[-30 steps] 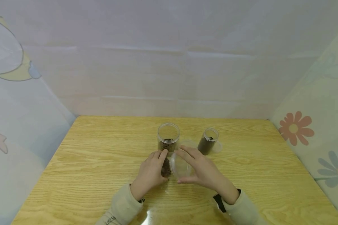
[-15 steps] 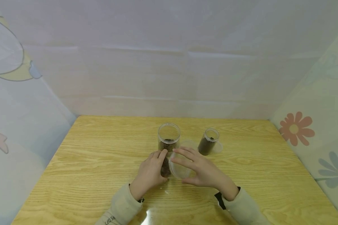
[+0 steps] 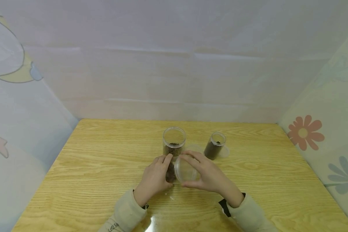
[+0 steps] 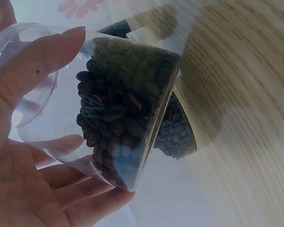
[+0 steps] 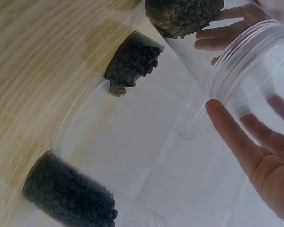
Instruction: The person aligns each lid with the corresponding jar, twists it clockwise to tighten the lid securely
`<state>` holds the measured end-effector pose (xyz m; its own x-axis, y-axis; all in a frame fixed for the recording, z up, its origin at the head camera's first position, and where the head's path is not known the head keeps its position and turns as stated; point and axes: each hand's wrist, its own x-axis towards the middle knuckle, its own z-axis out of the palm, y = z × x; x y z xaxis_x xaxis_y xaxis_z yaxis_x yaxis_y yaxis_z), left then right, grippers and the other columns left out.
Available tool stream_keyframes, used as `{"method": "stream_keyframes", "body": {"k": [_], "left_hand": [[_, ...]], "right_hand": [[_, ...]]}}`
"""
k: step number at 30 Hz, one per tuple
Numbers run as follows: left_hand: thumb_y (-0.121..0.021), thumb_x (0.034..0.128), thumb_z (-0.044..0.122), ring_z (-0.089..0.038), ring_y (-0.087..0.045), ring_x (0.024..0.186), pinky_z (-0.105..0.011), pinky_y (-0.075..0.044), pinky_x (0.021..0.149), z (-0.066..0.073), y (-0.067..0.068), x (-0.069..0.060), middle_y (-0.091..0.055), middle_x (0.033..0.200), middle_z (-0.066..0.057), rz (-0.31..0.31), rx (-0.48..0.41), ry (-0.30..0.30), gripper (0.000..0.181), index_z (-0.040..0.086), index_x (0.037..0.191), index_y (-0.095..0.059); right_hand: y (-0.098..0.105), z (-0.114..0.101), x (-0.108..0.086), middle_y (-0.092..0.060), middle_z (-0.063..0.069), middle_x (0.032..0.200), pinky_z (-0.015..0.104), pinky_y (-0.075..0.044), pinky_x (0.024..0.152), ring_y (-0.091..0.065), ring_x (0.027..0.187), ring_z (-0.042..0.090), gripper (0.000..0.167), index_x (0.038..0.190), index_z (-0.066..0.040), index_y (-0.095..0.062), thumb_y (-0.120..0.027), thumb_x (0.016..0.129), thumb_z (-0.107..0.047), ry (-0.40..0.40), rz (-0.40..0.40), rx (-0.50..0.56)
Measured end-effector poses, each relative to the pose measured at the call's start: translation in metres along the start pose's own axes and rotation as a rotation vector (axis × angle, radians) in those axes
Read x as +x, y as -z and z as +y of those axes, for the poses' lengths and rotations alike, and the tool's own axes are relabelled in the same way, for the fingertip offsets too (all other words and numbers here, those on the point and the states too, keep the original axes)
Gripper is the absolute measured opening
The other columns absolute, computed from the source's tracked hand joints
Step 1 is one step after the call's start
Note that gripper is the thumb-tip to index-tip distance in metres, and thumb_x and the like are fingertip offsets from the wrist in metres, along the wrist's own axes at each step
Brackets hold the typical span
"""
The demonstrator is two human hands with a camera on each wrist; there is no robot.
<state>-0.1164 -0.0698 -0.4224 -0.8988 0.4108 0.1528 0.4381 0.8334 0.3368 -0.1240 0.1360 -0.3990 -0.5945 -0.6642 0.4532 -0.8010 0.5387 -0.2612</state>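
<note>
In front of me my left hand [image 3: 153, 175] grips a clear jar [image 4: 113, 109] part filled with dark brown beans that look like coffee beans. The jar is tilted, its mouth end turned right toward my right hand [image 3: 207, 174]. At that end the right thumb and fingers curve round a clear, ringed lid [image 3: 187, 170]; how far it is screwed on cannot be made out. The right wrist view shows the ringed edge close up, the right thumb [image 5: 232, 137] against it. The left wrist view has the beans slumped toward the jar's base.
Just beyond my hands stands a wide open jar [image 3: 174, 149] of similar beans. To its right is a narrower open jar [image 3: 212, 149] of dark beans, a clear lid [image 3: 226, 151] beside it. Another clear lid [image 3: 195, 147] lies behind my right hand. Everything is on a wooden table [image 3: 104, 161].
Half a second ago the right fingers were loosened and lifted off the lid; now they close round it again. The left hand and its jar have stayed almost still.
</note>
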Motion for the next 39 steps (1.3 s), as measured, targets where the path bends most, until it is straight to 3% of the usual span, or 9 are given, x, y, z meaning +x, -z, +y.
{"method": "stream_keyframes", "body": {"k": [10, 15, 18, 22, 29, 32, 36, 39], "left_hand": [[-0.089, 0.0527, 0.026, -0.033, -0.052, 0.106, -0.043, -0.051, 0.07, 0.001, 0.0, 0.001, -0.054, 0.117, -0.017, -0.001, 0.006, 0.002, 0.091, 0.005, 0.128, -0.043], [-0.089, 0.0526, 0.026, -0.032, -0.052, 0.105, -0.043, -0.051, 0.072, 0.003, 0.001, 0.001, -0.053, 0.117, -0.016, -0.001, 0.017, 0.002, 0.09, 0.006, 0.127, -0.043], [-0.089, 0.0521, 0.026, -0.032, -0.052, 0.105, -0.041, -0.051, 0.074, 0.004, 0.001, 0.001, -0.053, 0.117, -0.015, 0.008, 0.037, -0.006, 0.091, 0.006, 0.127, -0.043], [-0.09, 0.0515, 0.027, -0.032, -0.053, 0.105, -0.04, -0.051, 0.075, 0.005, 0.001, 0.001, -0.054, 0.117, -0.015, 0.021, 0.06, -0.017, 0.092, 0.006, 0.128, -0.043], [-0.089, 0.0516, 0.027, -0.032, -0.053, 0.105, -0.04, -0.051, 0.074, 0.005, 0.001, 0.001, -0.054, 0.117, -0.015, 0.018, 0.064, -0.018, 0.092, 0.006, 0.128, -0.043], [-0.089, 0.0519, 0.028, -0.032, -0.052, 0.106, -0.04, -0.051, 0.075, 0.005, 0.0, 0.001, -0.054, 0.117, -0.016, 0.014, 0.061, -0.015, 0.092, 0.006, 0.128, -0.043], [-0.089, 0.0518, 0.028, -0.032, -0.053, 0.106, -0.04, -0.051, 0.075, 0.005, 0.0, 0.001, -0.054, 0.117, -0.016, 0.009, 0.056, -0.014, 0.091, 0.006, 0.128, -0.043], [-0.089, 0.0523, 0.028, -0.033, -0.052, 0.107, -0.041, -0.051, 0.074, 0.004, 0.0, 0.002, -0.053, 0.119, -0.016, -0.005, 0.042, -0.009, 0.091, 0.006, 0.128, -0.043]], "right_hand": [[-0.001, -0.015, 0.005, -0.058, 0.013, 0.113, 0.04, -0.052, 0.07, -0.062, 0.087, 0.029, 0.072, 0.124, -0.004, -0.051, -0.068, 0.073, -0.053, -0.342, -0.026, 0.016], [-0.002, -0.019, 0.009, -0.059, 0.019, 0.114, 0.044, -0.051, 0.075, -0.062, 0.091, 0.032, 0.072, 0.12, 0.001, -0.053, -0.065, 0.075, -0.054, -0.494, -0.064, 0.024], [-0.002, -0.021, 0.012, -0.064, 0.014, 0.095, 0.038, -0.052, 0.069, -0.062, 0.07, 0.019, 0.072, 0.118, 0.003, -0.054, -0.064, 0.076, -0.055, -0.546, -0.081, 0.028], [-0.002, -0.02, 0.014, -0.061, 0.005, 0.073, 0.03, -0.049, 0.055, -0.05, 0.052, 0.006, 0.069, 0.112, 0.002, -0.055, -0.063, 0.075, -0.056, -0.581, -0.094, 0.035], [-0.003, -0.019, 0.014, -0.065, 0.013, 0.08, 0.032, -0.05, 0.056, -0.06, 0.06, 0.015, 0.066, 0.109, 0.001, -0.055, -0.063, 0.076, -0.055, -0.603, -0.103, 0.035], [-0.003, -0.019, 0.013, -0.065, 0.015, 0.096, 0.037, -0.051, 0.067, -0.063, 0.078, 0.023, 0.068, 0.114, 0.002, -0.054, -0.061, 0.078, -0.055, -0.585, -0.111, 0.041], [-0.001, -0.016, 0.009, -0.051, 0.016, 0.126, 0.048, -0.043, 0.088, -0.05, 0.113, 0.033, 0.066, 0.126, -0.001, -0.05, -0.06, 0.082, -0.049, -0.461, -0.104, 0.069], [0.0, -0.012, 0.006, -0.042, 0.016, 0.135, 0.051, -0.039, 0.092, -0.04, 0.122, 0.034, 0.062, 0.13, -0.006, -0.047, -0.065, 0.082, -0.042, -0.305, -0.079, 0.085]]}}
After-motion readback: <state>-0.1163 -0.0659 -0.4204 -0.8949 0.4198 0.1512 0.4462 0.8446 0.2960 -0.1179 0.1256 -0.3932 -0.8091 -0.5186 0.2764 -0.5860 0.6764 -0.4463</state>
